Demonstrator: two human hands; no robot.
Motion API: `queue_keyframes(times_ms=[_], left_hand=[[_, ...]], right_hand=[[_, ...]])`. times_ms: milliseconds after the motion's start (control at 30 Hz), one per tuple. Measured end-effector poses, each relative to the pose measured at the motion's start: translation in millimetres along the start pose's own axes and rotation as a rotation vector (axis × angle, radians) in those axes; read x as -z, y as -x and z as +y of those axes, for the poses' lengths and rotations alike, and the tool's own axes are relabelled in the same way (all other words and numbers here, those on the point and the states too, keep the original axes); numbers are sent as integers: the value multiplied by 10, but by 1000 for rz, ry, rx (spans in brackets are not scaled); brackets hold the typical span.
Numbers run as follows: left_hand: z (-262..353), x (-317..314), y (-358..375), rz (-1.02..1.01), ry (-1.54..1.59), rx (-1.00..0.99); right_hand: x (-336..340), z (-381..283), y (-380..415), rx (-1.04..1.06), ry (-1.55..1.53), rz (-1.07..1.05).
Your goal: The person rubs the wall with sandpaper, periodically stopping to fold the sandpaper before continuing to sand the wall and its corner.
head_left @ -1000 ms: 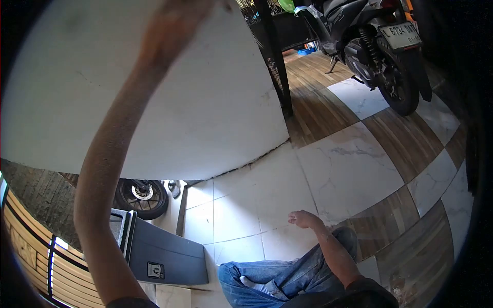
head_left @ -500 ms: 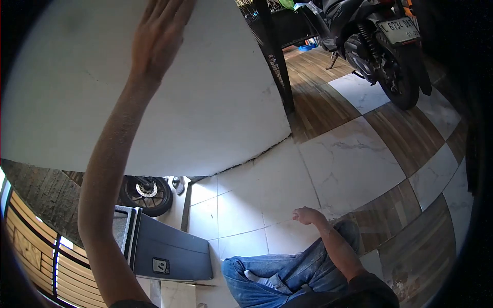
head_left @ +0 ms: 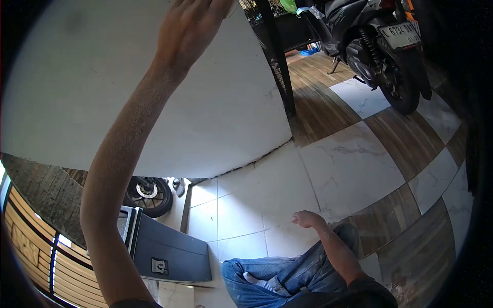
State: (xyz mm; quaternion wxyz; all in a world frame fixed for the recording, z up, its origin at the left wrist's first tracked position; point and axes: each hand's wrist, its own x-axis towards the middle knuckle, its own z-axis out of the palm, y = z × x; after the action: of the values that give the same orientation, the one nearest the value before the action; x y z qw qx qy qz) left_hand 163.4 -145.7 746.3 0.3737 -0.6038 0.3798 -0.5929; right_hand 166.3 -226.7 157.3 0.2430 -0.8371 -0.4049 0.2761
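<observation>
My left hand (head_left: 191, 26) is raised to the white wall (head_left: 215, 113), its back toward me and its fingers stretched upward. The fingertips lie past the top edge of the view, and whatever is under the palm is hidden. Pale specks of dust cover the left forearm. Low on the right, my right hand (head_left: 307, 219) is beside my bent knee in blue jeans (head_left: 292, 274), over the tiled floor (head_left: 246, 205). Its fingers are curled in, and nothing shows between them.
A grey bin-like box (head_left: 172, 249) stands by my left elbow, with a motorcycle wheel (head_left: 154, 197) behind it. A parked scooter (head_left: 380, 51) is at the upper right, past a dark metal frame (head_left: 275, 61). Wooden slats (head_left: 31, 241) are at the lower left.
My left hand has shifted to the right along the wall, its forearm leaning further over. My right hand has hardly moved.
</observation>
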Motion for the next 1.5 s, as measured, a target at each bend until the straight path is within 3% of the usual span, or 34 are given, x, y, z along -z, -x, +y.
queue_keyframes(times_ms=[33,167,233,433,567,633,767,833,967,1033,1067,1100,1200,1233,1300,1333,1367,1400,1433,1500], left_hand=[[16,-4,-41,114,6,-108],[-132,-34,21,124,-101,-48],[-73,-114,176,-250,-221,58],[-19,-213,407,-349,-75,-24],[-93,-135,304,-278,-11,-2],[18,-299,429,-98,-223,-62],[174,-455,611,-111,-61,-152],[60,-386,542,-352,226,167],[122,-230,418,-264,-9,133],[406,-92,514,-220,204,87],[584,20,585,-406,373,175],[796,166,683,-597,541,262],[1609,507,1083,-764,904,468],[1890,557,1271,-842,1000,534],[2389,623,1544,-1050,981,720],[2621,600,1732,-1086,1066,841],[2840,555,1913,-1116,1152,960],[3058,546,2065,-1042,1227,1088],[3240,534,2177,-960,1301,1213],[3440,542,2278,-1006,1355,1253]], right_hand=[[26,-58,6,-3,-3,-17],[-21,-57,-23,-6,-23,-31],[10,-103,36,-29,-26,-43],[-43,-21,-18,-19,-43,-21],[-101,29,-64,3,-18,-7],[-175,82,-104,33,-29,45],[29,-109,83,-10,-23,-18],[62,-131,98,-28,-48,-19],[2,-44,28,20,-17,-18],[59,-81,20,-3,-95,-41],[73,-74,4,-9,-104,-38],[73,-67,-16,85,-198,180],[306,-320,121,282,-644,704],[367,-370,151,268,-648,697],[445,-417,190,614,-1218,654],[392,-402,198,600,-1215,665],[335,-361,180,574,-1283,545],[298,-333,190,544,-1350,426],[334,-327,228,530,-1344,447],[415,-370,282,318,-1100,470]])
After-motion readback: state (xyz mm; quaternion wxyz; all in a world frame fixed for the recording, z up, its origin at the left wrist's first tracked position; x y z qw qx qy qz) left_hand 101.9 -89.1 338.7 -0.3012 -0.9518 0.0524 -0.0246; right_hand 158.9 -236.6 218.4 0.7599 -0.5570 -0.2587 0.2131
